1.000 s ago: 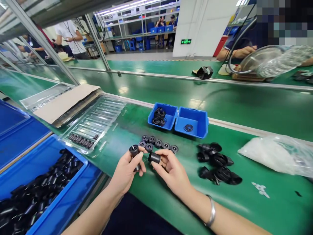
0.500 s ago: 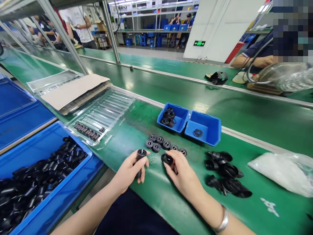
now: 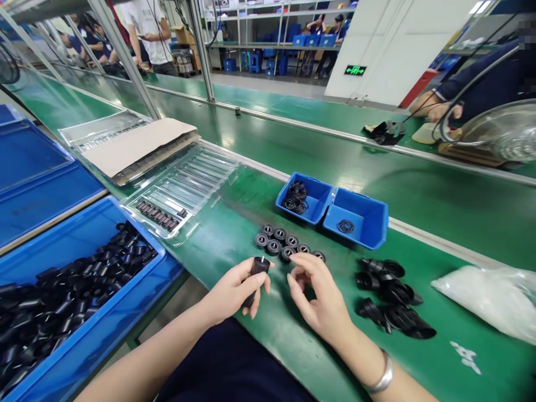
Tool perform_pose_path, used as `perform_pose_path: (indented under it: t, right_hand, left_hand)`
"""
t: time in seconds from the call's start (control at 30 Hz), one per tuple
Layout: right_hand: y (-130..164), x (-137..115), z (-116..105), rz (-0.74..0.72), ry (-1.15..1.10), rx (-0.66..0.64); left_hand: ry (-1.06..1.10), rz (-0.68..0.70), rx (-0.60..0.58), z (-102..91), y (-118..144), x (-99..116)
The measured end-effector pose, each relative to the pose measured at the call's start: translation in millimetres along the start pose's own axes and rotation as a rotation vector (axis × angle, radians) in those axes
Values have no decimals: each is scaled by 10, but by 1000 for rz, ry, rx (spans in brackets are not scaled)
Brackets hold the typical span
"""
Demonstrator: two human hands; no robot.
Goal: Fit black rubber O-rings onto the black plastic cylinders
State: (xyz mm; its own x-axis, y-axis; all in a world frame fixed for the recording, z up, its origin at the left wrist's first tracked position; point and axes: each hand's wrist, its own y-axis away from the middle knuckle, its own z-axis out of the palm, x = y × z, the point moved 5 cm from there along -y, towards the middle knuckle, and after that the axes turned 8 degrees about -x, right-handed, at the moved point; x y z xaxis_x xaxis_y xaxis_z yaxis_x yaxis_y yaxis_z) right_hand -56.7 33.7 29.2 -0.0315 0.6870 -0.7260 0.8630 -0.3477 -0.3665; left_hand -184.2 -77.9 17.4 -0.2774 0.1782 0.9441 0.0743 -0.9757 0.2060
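Observation:
My left hand (image 3: pixel 232 293) is shut on a black plastic cylinder (image 3: pixel 258 267), held upright over the green bench near its front edge. My right hand (image 3: pixel 320 298) hovers just right of it with fingers apart and nothing in them. Its fingertips are close to a cluster of several black round caps (image 3: pixel 280 243) standing on the bench. Behind the caps sit two small blue bins: the left bin (image 3: pixel 320 192) holds a heap of black rubber rings (image 3: pixel 295 198), the right bin (image 3: pixel 371 215) a single ring (image 3: pixel 345 226).
A pile of black cone-shaped parts (image 3: pixel 391 298) lies to the right, with a clear plastic bag (image 3: pixel 489 301) beyond it. A large blue crate (image 3: pixel 104 335) of black cylinders stands at my left, a clear blister tray (image 3: pixel 184 190) and cardboard (image 3: pixel 134 145) behind it. A person's hand (image 3: pixel 435 109) works across the conveyor.
My right hand has let go of the black part it held; it now stands among the caps. My left hand still holds its cylinder. The view has shifted left and down.

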Motion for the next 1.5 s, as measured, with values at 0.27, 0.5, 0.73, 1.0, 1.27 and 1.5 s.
perform_pose_path:
  t: [0.27, 0.5, 0.73, 1.0, 1.27, 1.5]
  right_hand:
    - [0, -117, 11, 146, -394, -208]
    - [144, 4, -62, 189, -407, -146]
    - [139, 195, -192, 95, 137, 16]
    - [160, 83, -192, -2, 227, 66]
    - [223, -259, 2, -136, 83, -175]
    - [216, -279, 95, -80, 108, -183]
  left_hand:
    - [-64, -137, -266, 183, -26, -47]
    - [-42, -175, -336, 253, -33, -120]
    - [155, -88, -137, 108, -67, -78]
    - [305, -68, -157, 136, -18, -47]
    - [113, 18, -85, 186, 3, 28]
    - [27, 9, -26, 238, -67, -5]
